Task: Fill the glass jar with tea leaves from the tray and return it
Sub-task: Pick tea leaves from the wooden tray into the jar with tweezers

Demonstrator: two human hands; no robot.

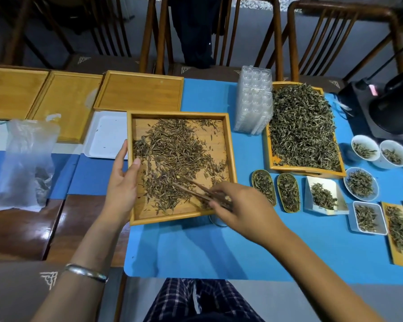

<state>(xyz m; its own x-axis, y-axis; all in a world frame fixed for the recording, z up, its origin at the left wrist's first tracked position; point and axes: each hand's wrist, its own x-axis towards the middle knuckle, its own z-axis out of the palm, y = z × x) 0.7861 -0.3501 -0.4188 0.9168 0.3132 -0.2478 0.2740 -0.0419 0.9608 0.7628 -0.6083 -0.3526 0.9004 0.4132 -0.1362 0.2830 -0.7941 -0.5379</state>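
A: Where is the wooden tray of tea leaves?

B: On the blue mat, in front of the person. The left hand grips the tray's left rim, thumb curled over the edge onto the inside.

A: And the right hand?

B: At the tray's near right corner, fingers pinched around wooden tongs whose tips lie in the leaves.

A: The glass jar?

B: Only a curved rim shows under that corner; I cannot tell if it is the jar.

Wooden table, blue mat (tea-leaf trays, dishes)
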